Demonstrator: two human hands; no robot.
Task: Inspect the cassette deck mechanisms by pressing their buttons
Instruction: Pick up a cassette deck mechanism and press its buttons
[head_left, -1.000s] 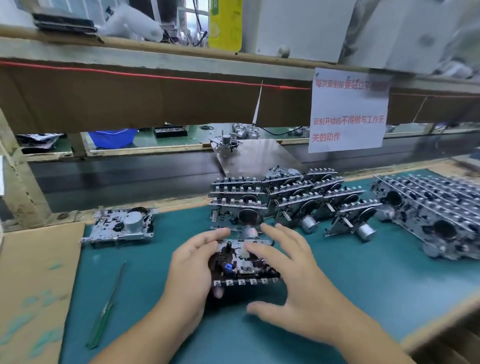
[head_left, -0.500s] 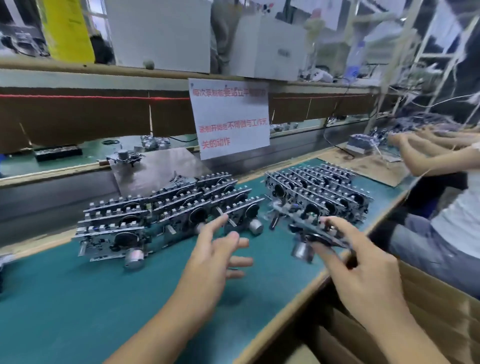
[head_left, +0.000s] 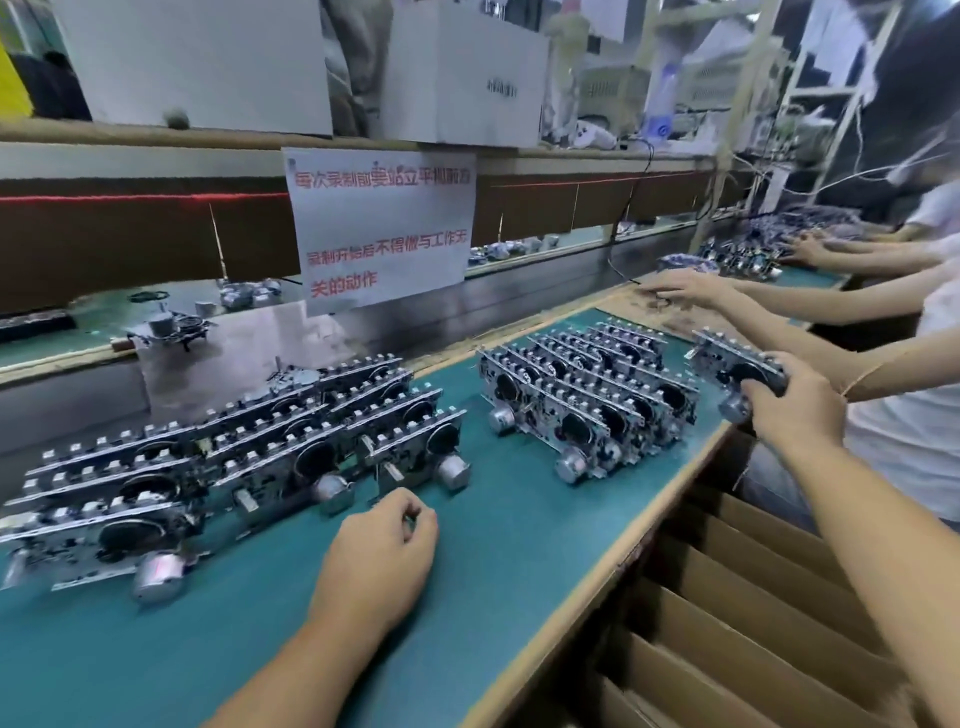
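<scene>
- Bench mat carried two banked groups of cassette deck mechanisms: left stack in overlapping rows, right stack packed close toward the mat's right end. Judged risk: units leaned on one another, so a knock to one could slide a whole row.
- Cardboard dividers stood open below the bench edge, at my right. Judged risk: anything let go past the edge would fall among them.
- Held mechanism was off the mat, above the right corner of the bench, just beside the right stack. My right hand was clamped on its near edge, fingers curled round the frame, motor can hanging beneath. Single-handed grip at one edge; judged likely to tilt or slip if I pressed buttons without support from the other hand.
- My left hand lay on the mat, fingers curled loosely together, holding nothing I could make out; it sat just in front of the left stack's nearest motor. Judged risk: lifting it carelessly could clip that unit.
- Neighbour's hands worked close beyond the held mechanism; collision possible if I swung it outward.
</scene>
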